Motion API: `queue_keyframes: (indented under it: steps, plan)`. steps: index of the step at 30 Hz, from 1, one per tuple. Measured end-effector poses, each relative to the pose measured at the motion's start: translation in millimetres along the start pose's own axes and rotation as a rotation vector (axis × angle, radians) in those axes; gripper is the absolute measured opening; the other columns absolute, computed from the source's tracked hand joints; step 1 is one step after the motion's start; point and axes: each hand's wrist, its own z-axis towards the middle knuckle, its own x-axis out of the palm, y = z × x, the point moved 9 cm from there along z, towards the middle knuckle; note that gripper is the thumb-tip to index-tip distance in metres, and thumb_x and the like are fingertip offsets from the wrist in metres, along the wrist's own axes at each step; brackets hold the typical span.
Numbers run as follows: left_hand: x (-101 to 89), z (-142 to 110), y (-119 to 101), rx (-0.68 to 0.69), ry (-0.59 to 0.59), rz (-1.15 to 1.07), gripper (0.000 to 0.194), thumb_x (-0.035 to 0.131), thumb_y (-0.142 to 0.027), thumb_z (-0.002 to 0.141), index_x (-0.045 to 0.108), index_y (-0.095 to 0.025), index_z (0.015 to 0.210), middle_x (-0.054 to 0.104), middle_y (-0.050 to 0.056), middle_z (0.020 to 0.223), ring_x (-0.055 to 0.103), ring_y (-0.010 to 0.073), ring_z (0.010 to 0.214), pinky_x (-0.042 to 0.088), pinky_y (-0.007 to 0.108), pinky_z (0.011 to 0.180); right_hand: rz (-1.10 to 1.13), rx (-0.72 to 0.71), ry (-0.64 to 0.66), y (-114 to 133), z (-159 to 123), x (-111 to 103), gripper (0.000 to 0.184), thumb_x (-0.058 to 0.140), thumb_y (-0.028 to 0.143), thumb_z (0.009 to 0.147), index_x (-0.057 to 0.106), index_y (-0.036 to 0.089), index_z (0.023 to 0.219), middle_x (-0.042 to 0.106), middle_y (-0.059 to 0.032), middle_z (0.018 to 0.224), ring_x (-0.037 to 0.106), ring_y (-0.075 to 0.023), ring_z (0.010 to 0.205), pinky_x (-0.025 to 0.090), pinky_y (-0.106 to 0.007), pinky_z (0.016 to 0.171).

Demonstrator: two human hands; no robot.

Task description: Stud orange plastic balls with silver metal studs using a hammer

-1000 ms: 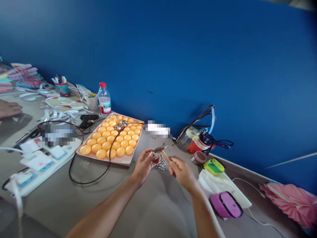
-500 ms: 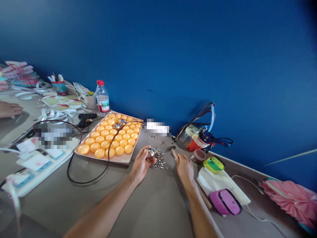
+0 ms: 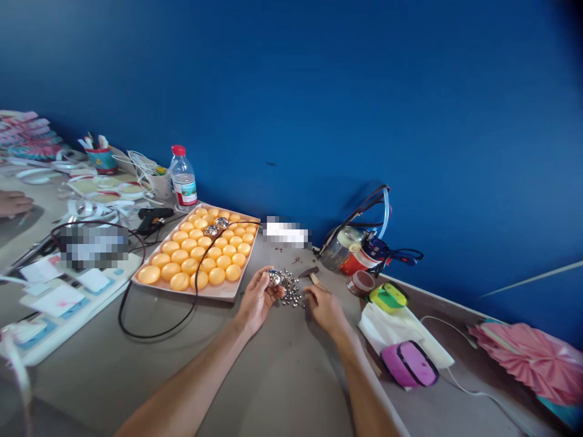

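My left hand (image 3: 256, 301) holds a shiny silver ball (image 3: 274, 278) between thumb and fingers. Against it lies a loose pile of small silver studs (image 3: 291, 290) on the grey table. My right hand (image 3: 325, 308) is at the right edge of this pile, fingers bent and close together; whatever they pinch, if anything, is too small to make out. Just beyond it rests a hammer (image 3: 310, 273) with a dark head, its wooden handle partly hidden by the hand. Left of my hands stands a tray (image 3: 232, 296) of orange balls, with two silver balls among them.
A black cable (image 3: 197, 291) crosses the tray. A bottle (image 3: 184, 182) and a glue gun (image 3: 153, 220) are behind and left of it. To the right stand a jar (image 3: 337, 252), a small brown tub (image 3: 361, 283) and a purple case (image 3: 410, 364). Another person's hand (image 3: 14, 204) shows far left.
My right hand has left the hammer's handle and shifted left to the studs, while the hammer stays on the table. My left hand keeps the silver ball in place. The view has shifted slightly.
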Motion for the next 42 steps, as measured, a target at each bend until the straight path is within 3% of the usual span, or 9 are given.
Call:
queue_keyframes:
  steps: [4, 14, 17, 20, 23, 29, 34, 42]
  plan:
    - [-0.8, 0, 2, -0.005, -0.010, 0.004, 0.035, 0.066, -0.034, 0.073, 0.054, -0.019, 0.102, 0.060, -0.001, 0.072, 0.060, 0.0122, 0.058, 0.049, 0.027, 0.059, 0.045, -0.034, 0.065, 11, 0, 9, 0.025, 0.041, 0.014, 0.080, 0.062, 0.018, 0.093, 0.061, -0.0067, 0.091, 0.057, -0.0169, 0.086, 0.042, -0.027, 0.078]
    - [8.8, -5, 6, -0.025, 0.072, 0.066, 0.034, 0.065, -0.033, 0.074, 0.054, -0.018, 0.103, 0.061, 0.001, 0.073, 0.062, 0.0139, 0.061, 0.049, 0.028, 0.062, 0.106, -0.040, -0.037, 9, 3, 8, 0.018, 0.042, 0.020, 0.079, 0.059, 0.018, 0.076, 0.058, -0.0031, 0.078, 0.055, -0.0161, 0.077, 0.041, -0.027, 0.072]
    - [9.0, -6, 9, -0.052, 0.072, 0.082, 0.035, 0.067, -0.033, 0.072, 0.056, -0.018, 0.102, 0.063, 0.003, 0.074, 0.062, 0.0142, 0.062, 0.049, 0.028, 0.063, 0.281, 0.025, -0.147, 0, 2, -1, 0.013, 0.044, 0.023, 0.076, 0.056, 0.019, 0.076, 0.060, -0.0027, 0.080, 0.056, -0.0162, 0.074, 0.043, -0.029, 0.072]
    - [8.0, -5, 11, -0.067, 0.068, 0.090, 0.037, 0.068, -0.033, 0.070, 0.057, -0.018, 0.102, 0.064, 0.003, 0.076, 0.062, 0.0142, 0.062, 0.049, 0.028, 0.062, 0.569, 0.153, -0.213, -10, 2, -4, 0.009, 0.047, 0.026, 0.073, 0.052, 0.019, 0.075, 0.061, -0.0028, 0.080, 0.054, -0.0132, 0.059, 0.044, -0.027, 0.061]
    - [8.7, -6, 13, -0.092, 0.074, 0.099, 0.037, 0.068, -0.034, 0.070, 0.057, -0.018, 0.101, 0.065, 0.004, 0.077, 0.063, 0.0146, 0.062, 0.050, 0.028, 0.063, 0.849, 0.193, -0.244, -6, 3, -4, 0.011, 0.052, 0.030, 0.071, 0.048, 0.020, 0.073, 0.059, 0.0001, 0.069, 0.049, -0.0104, 0.048, 0.042, -0.025, 0.051]
    - [15.3, -10, 15, -0.134, 0.108, 0.096, 0.036, 0.069, -0.031, 0.069, 0.058, -0.017, 0.101, 0.066, 0.005, 0.076, 0.063, 0.0157, 0.063, 0.049, 0.028, 0.062, 1.184, 0.232, -0.076, 14, 1, 8, 0.020, 0.060, 0.037, 0.072, 0.052, 0.018, 0.070, 0.048, 0.0061, 0.049, 0.044, -0.0086, 0.045, 0.039, -0.023, 0.052]
    - [19.1, -10, 15, -0.136, 0.143, 0.090, 0.034, 0.068, -0.031, 0.070, 0.058, -0.017, 0.100, 0.067, 0.006, 0.079, 0.063, 0.0159, 0.065, 0.048, 0.029, 0.065, 1.407, 0.281, 0.031, 23, -2, 14, 0.020, 0.066, 0.029, 0.067, 0.058, 0.017, 0.082, 0.058, 0.0023, 0.067, 0.049, -0.0079, 0.052, 0.040, -0.023, 0.056]
    - [18.6, -11, 21, -0.150, 0.191, 0.157, 0.034, 0.065, -0.030, 0.073, 0.058, -0.017, 0.104, 0.066, 0.006, 0.083, 0.062, 0.0164, 0.070, 0.047, 0.033, 0.073, 1.385, 0.345, 0.040, 21, -3, 20, 0.019, 0.069, 0.028, 0.064, 0.056, 0.018, 0.073, 0.053, 0.0053, 0.060, 0.041, -0.0058, 0.046, 0.030, -0.020, 0.048]
